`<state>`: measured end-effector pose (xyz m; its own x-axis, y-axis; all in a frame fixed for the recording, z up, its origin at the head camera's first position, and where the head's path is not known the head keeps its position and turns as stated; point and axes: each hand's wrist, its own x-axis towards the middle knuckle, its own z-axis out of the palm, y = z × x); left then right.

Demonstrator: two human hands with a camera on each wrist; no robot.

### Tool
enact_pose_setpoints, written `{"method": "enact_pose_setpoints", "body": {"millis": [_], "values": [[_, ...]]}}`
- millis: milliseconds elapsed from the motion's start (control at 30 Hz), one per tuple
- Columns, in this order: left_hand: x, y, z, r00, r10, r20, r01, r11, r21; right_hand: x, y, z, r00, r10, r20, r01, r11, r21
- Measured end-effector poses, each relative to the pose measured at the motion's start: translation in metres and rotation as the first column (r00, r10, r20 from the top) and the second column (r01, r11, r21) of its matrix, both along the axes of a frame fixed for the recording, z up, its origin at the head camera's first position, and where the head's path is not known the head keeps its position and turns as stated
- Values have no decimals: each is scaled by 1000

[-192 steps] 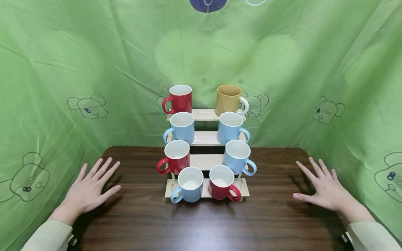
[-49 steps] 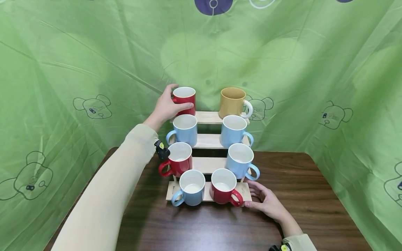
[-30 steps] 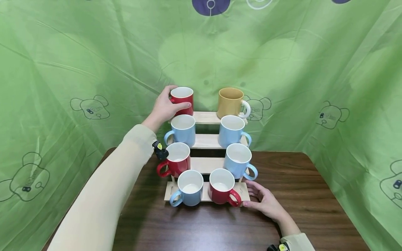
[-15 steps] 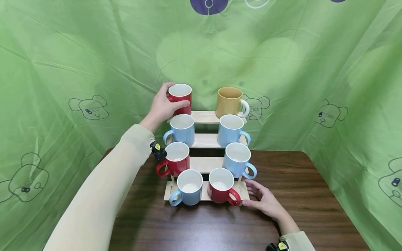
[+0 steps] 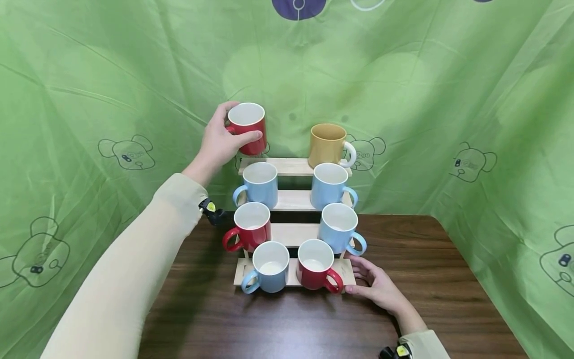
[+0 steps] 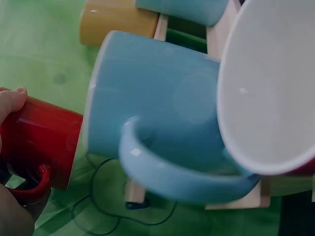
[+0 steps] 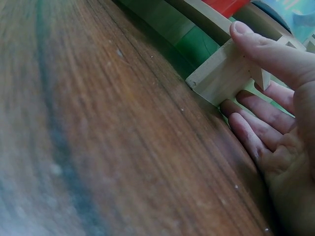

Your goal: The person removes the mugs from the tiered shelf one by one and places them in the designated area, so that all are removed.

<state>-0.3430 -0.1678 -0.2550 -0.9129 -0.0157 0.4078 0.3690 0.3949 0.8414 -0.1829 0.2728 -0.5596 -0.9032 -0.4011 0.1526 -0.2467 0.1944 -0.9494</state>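
Note:
In the head view, my left hand grips a red mug with a white inside, thumb across its front. The mug hangs slightly tilted above the left end of the top shelf of a stepped wooden rack. In the left wrist view, the red mug is apart from the rack, its handle by my palm. My right hand holds the right end of the bottom shelf. The right wrist view shows my thumb at one side of that wooden end and the fingers at the other.
A tan mug with a white handle stands on the top shelf's right. Several light blue mugs and two more red mugs stand on the lower shelves. The rack sits on a dark wooden table, with green curtain around.
Both hands have come from the table's sides to the rack. My left hand has lifted the red mug off the top shelf, upward and slightly left. The right hand stays at the bottom shelf.

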Motion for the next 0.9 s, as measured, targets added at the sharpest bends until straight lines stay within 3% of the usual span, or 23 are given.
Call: {"method": "enact_pose_setpoints", "body": {"millis": [133, 267, 400, 600, 900], "values": [[6, -11, 6, 1000, 10, -24, -9, 1000, 19, 2, 0, -1, 1000, -2, 15, 2, 1000, -7], [18, -24, 9, 997, 67, -32, -66, 998, 22, 3, 1, -1, 1000, -3, 28, 3, 1000, -6], [31, -36, 4, 990, 132, -51, -129, 990, 56, 4, 2, 1, 1000, -3, 29, 3, 1000, -3], [48, -53, -15, 971, 221, -89, -217, 975, 49, 4, 2, 2, 1000, 1, 27, -1, 1000, -7], [66, -72, -56, 937, 316, -151, -318, 948, 15, 4, 4, 0, 1000, 4, 10, -4, 1000, 0]]}}
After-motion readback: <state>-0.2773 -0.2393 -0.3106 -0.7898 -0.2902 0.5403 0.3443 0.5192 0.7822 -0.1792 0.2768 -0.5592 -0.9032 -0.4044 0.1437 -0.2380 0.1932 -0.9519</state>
